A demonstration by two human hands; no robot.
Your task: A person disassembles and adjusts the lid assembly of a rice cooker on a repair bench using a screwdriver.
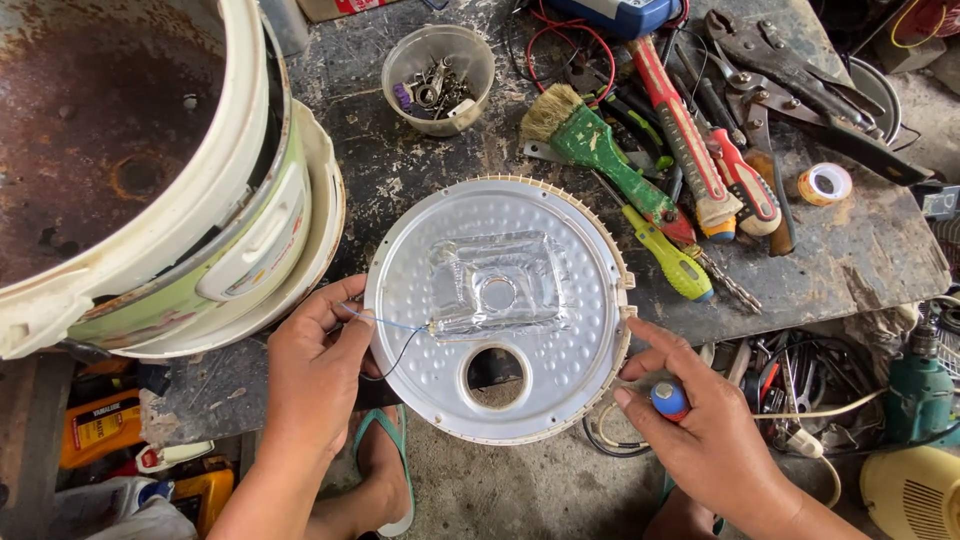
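A: Item one, far left of the left hand: large rusted round pot in a cream and green plastic casing (150,200), rim overhanging the bench edge.

B: Left hand (318,365)?

A: Fingers curled at the left rim of the round dimpled aluminium plate with cream plastic ring (497,310), pinching thin blue and black wires (385,330) that run to the foil-covered square pad (497,285) at the plate's centre.

B: Plate's place?

A: Between both hands, half on the dark scarred workbench (400,170), near half hanging over open floor.

B: Right hand (700,420)?

A: Closed around a small tool with a blue and red handle end (669,399); forefinger stretched to the plate's right rim.

B: Handling note?

A: I judge the wires fragile: keep them slack, steady the rim with both hands, avoid tugging at the pad.

B: Room?

A: Beyond the hands, a clear plastic tub of small parts (438,65) stands apart. Right of the plate, crowded: green-handled paintbrush (590,145), yellow-green screwdriver (668,255), red-handled tools (700,150), roll of tape (825,184). Free room lies toward the body only.
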